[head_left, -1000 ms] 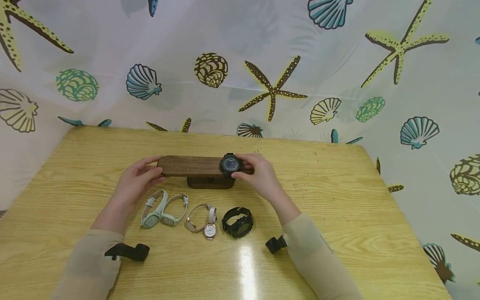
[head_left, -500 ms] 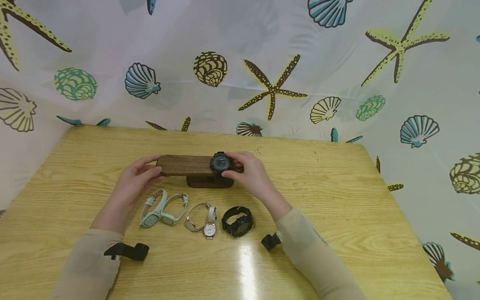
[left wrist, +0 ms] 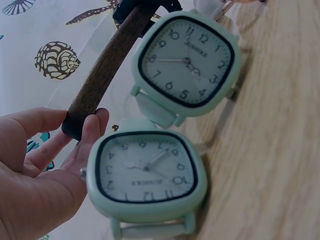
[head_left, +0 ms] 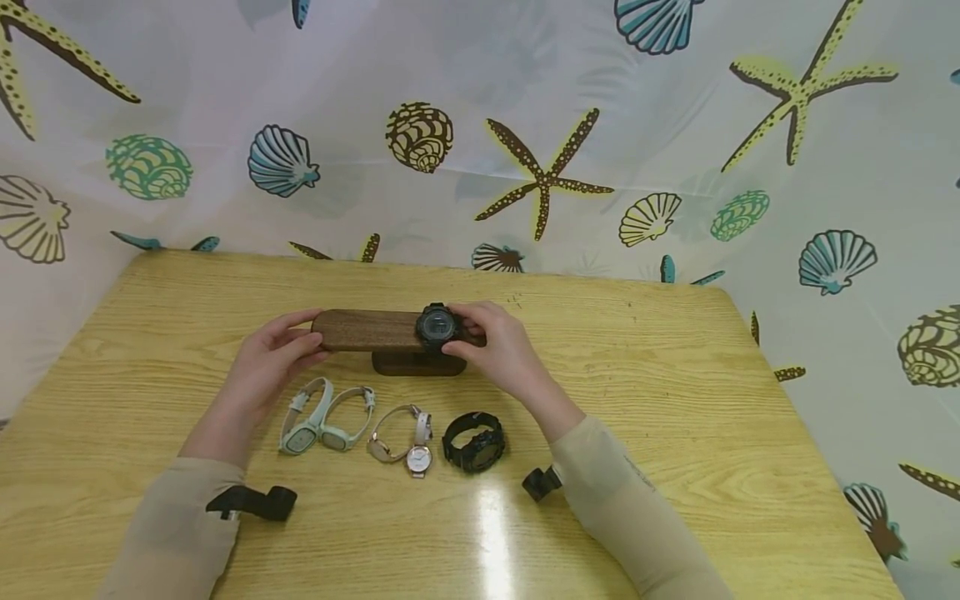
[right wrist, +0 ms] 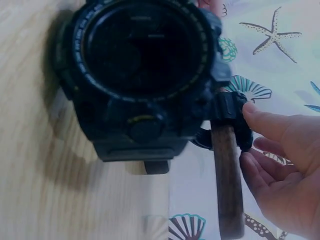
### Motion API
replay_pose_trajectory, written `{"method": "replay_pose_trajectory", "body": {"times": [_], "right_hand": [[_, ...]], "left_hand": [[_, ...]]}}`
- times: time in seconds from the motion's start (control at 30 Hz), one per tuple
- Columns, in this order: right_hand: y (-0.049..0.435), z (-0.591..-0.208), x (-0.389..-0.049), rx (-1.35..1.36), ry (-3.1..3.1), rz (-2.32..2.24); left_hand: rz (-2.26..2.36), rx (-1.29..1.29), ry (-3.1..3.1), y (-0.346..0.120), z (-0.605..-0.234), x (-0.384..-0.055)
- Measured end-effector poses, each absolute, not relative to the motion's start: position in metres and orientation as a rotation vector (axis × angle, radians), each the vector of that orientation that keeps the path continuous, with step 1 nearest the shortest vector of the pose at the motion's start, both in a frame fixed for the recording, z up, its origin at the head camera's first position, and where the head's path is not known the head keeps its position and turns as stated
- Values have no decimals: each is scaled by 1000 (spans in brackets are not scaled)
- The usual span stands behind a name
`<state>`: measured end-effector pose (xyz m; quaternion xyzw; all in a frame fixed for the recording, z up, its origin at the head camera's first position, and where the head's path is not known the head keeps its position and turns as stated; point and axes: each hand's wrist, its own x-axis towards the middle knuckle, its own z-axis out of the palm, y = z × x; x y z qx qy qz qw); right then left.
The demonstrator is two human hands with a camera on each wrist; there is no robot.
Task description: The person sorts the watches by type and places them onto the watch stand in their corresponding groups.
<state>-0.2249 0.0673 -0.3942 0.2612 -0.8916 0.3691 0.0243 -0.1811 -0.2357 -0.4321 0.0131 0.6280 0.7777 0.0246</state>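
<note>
A dark wooden watch stand (head_left: 363, 331), a long bar on a short base, stands toward the back of the table. At the bar's left end, my left hand (head_left: 273, 358) pinches it between thumb and fingers, as the left wrist view also shows. A black digital watch (head_left: 437, 326) is looped around the bar right of its middle, its face toward me. My right hand (head_left: 498, 346) grips this watch by its sides, thumb below and fingers above. In the right wrist view the strap (right wrist: 227, 107) wraps the bar, with the fingertips against the watch case.
In front of the stand lie two mint-green watches (head_left: 300, 439), two slim watches with pale straps (head_left: 419, 459) and another black watch (head_left: 480, 450). A cloth with shells and starfish (head_left: 546, 179) hangs behind the wooden table (head_left: 675, 417).
My right hand has slid the black watch leftward along the bar, mostly in the first half second. My left hand keeps its hold on the bar's left end.
</note>
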Motion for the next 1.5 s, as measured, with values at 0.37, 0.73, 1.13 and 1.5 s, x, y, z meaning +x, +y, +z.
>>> {"method": "replay_pose_trajectory", "body": {"times": [0.37, 0.73, 1.13, 1.5], "right_hand": [[93, -387, -201, 1210, -2736, 1124], [114, -395, -186, 1706, -2866, 890], [119, -405, -181, 1795, -2873, 810], [116, -405, -176, 1796, -2904, 705]], "left_hand": [[2394, 44, 1949, -236, -434, -182], [2398, 65, 1940, -236, -434, -182], [2384, 70, 1950, -238, -436, -184], [2370, 85, 1970, -238, -435, -183]]}}
